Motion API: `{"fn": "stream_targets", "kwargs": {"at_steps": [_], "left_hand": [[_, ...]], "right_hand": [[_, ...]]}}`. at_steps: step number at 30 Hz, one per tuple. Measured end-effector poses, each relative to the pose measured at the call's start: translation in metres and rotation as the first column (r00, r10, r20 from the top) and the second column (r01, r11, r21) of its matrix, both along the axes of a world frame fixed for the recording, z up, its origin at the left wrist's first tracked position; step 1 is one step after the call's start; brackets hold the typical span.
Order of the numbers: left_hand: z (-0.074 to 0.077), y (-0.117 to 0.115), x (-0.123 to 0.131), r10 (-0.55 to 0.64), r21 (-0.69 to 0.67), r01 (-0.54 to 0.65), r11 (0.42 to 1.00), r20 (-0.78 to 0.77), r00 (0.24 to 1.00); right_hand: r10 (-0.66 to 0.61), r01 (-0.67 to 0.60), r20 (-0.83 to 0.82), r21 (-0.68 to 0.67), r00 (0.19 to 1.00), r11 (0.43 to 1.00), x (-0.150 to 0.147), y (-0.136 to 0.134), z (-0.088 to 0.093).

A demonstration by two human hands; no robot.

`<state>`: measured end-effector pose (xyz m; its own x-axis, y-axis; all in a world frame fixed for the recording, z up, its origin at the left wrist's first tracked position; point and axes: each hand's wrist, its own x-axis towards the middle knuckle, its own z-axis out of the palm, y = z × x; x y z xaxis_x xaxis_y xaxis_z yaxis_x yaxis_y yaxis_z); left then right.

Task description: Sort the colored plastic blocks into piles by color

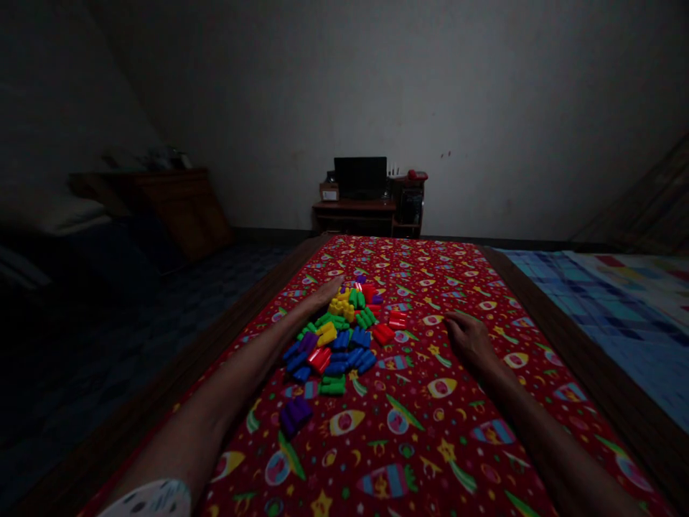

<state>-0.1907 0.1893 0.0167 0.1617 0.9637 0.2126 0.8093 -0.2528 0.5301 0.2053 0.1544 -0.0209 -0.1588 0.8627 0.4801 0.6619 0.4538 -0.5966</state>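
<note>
A pile of toy building blocks (340, 341) in blue, green, yellow, red and purple lies on a red patterned cloth (398, 445). My left hand (328, 289) reaches along the far left side of the pile, stretched out beside the yellow blocks (342, 309). Its fingertips are partly hidden there, and I see no block in its grasp. To the right of the pile, my right hand (469, 336) rests on the cloth, thumb and forefinger apart, holding nothing. Nearest to it are two red blocks (397, 320). One purple block (296, 416) lies apart at the near side.
The cloth covers a long table or bed with dark brown edges (517, 301). Beyond its far end stands a desk (355, 207) with a monitor (360, 177). A wooden cabinet (177, 208) is at the left, and blue checked bedding (570, 301) lies on the right.
</note>
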Motion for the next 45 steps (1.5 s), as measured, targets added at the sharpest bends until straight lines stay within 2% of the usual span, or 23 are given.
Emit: {"fn": "stream_targets", "kwargs": {"at_steps": [3,9,13,15,17,20,22,24,26,29,30,32,34,35,37,39,42,45], "left_hand": [[0.003,0.014,0.020,-0.070,-0.043,0.070,0.997,0.000,0.998],[0.015,0.033,0.031,-0.119,-0.071,0.115,0.991,-0.053,0.991],[0.024,0.051,0.058,-0.193,-0.136,0.181,0.974,-0.080,0.978],[0.030,0.049,0.072,-0.260,-0.171,0.243,0.955,-0.090,0.961],[0.037,0.033,0.081,-0.334,-0.209,0.309,0.928,-0.096,0.938],[0.049,-0.010,0.081,-0.474,-0.219,0.440,0.871,-0.140,0.869],[0.056,-0.047,0.073,-0.575,-0.114,0.566,0.817,-0.246,0.780],[0.060,-0.083,0.062,-0.578,-0.033,0.597,0.802,-0.301,0.759],[0.060,-0.117,0.048,-0.544,0.003,0.574,0.819,-0.311,0.779],[0.047,-0.159,0.022,-0.406,0.033,0.434,0.900,-0.293,0.865],[0.039,-0.171,0.012,-0.329,0.058,0.359,0.932,-0.285,0.900],[0.019,-0.192,-0.007,-0.085,0.127,0.117,0.985,-0.236,0.968],[-0.003,-0.208,-0.022,0.110,0.135,-0.091,0.987,-0.145,0.983],[-0.013,-0.214,-0.027,0.157,0.109,-0.146,0.983,-0.104,0.982],[-0.029,-0.221,-0.032,0.165,0.049,-0.162,0.986,-0.058,0.985],[-0.037,-0.220,-0.029,0.115,0.021,-0.114,0.993,-0.047,0.992],[-0.040,-0.204,-0.013,0.065,0.020,-0.064,0.998,-0.048,0.997],[-0.038,-0.175,0.012,0.023,0.029,-0.022,0.999,-0.045,0.999]], "right_hand": [[0.039,-0.040,0.027,0.038,0.999,0.998,-0.001,0.002,-0.004],[0.050,-0.052,0.027,0.072,0.998,0.996,-0.001,0.005,-0.009],[0.048,-0.048,0.004,0.069,0.999,0.996,0.002,0.006,-0.012],[0.048,-0.048,-0.004,0.063,0.999,0.997,0.002,0.007,-0.012],[0.042,-0.042,-0.004,0.059,0.999,0.997,0.002,0.007,-0.013],[0.037,-0.038,0.010,0.055,0.999,0.998,0.001,0.006,-0.011],[0.042,-0.043,0.019,0.052,0.999,0.998,0.000,0.005,-0.009],[0.045,-0.046,0.023,0.044,0.999,0.998,0.001,0.005,-0.007],[0.052,-0.053,0.024,0.031,0.998,0.998,0.002,0.004,-0.006],[0.058,-0.059,0.023,0.023,0.998,0.998,0.001,0.004,-0.007],[0.056,-0.057,0.022,0.023,0.998,0.998,0.000,0.004,-0.008],[0.054,-0.054,0.019,0.025,0.998,0.998,-0.003,0.004,-0.009],[0.064,-0.064,0.033,0.012,0.997,0.998,-0.001,0.007,-0.006],[0.069,-0.069,0.053,0.006,0.996,0.998,0.003,0.009,-0.004],[0.042,-0.044,0.132,0.014,0.990,0.999,0.021,0.016,0.001],[-0.072,0.058,0.257,0.063,0.964,0.996,0.052,0.024,0.003],[-0.303,0.276,0.468,0.127,0.830,0.953,0.106,0.031,-0.007],[-0.325,0.345,0.623,0.093,0.711,0.934,0.139,0.032,-0.023]]}}
